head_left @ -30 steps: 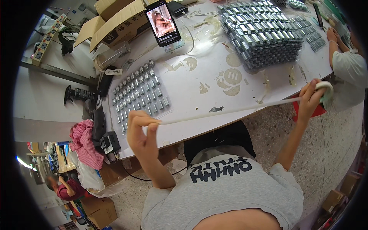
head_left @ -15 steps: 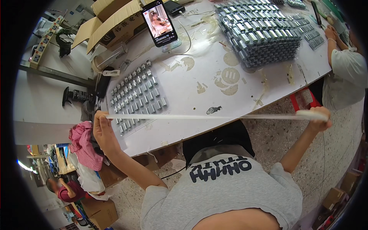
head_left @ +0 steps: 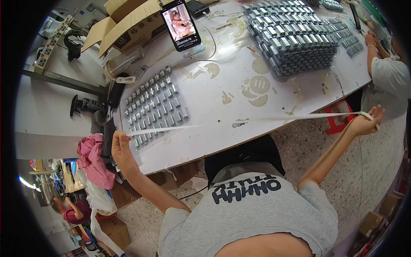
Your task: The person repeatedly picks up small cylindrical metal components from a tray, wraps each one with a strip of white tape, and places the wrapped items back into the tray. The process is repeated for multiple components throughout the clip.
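Observation:
A long pale strip of tape (head_left: 308,116) runs across the front of the table between my hands. Its middle is faint, and whether it is in one piece there cannot be told. My left hand (head_left: 123,147), at the table's left front corner, pinches one end between thumb and fingers. Out past the front edge on the right, my right hand (head_left: 367,122) holds the narrow white roll of tape (head_left: 367,115), its fingers partly spread around it. Just beyond my left hand lies a clear tray of metal cylinders (head_left: 156,107), with the strip passing over its near end.
A tall stack of similar filled trays (head_left: 295,43) stands at the back right. A phone (head_left: 181,25) showing a video leans near an open cardboard box (head_left: 132,30). At the far right sits another person (head_left: 387,70) above a red stool (head_left: 340,118). Checked cloth (head_left: 96,158) hangs at left.
My right hand has risen slightly and moved right, its fingers opening around the roll. My left hand has shifted a little right and down. The strip, taut and straight before, now looks broken or twisted midway.

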Action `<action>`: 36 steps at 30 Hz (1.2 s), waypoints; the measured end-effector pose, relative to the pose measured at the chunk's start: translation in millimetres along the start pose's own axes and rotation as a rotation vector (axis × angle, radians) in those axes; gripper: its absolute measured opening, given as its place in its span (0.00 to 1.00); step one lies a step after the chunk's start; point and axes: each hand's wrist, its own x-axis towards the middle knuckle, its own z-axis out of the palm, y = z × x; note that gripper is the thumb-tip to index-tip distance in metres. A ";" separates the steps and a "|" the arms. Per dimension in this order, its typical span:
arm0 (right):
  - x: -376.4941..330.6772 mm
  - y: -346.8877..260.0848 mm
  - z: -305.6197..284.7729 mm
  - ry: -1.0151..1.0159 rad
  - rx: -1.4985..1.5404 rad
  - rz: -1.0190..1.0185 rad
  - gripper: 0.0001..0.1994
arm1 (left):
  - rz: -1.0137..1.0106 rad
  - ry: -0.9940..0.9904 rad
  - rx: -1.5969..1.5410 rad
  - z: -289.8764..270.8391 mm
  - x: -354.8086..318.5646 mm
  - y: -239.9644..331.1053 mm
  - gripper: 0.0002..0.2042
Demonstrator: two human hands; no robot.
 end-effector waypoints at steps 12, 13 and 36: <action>13.8 40.1 -14.1 -0.874 -0.362 0.222 0.20 | 0.015 0.226 0.110 -61.2 27.2 3.2 0.08; 19.1 45.4 -15.9 -0.920 -0.362 0.302 0.20 | 0.014 0.218 0.092 -68.6 29.5 1.3 0.08; 25.5 97.6 4.9 -0.481 0.373 1.169 0.16 | 0.375 0.022 0.106 -56.8 3.1 42.9 0.16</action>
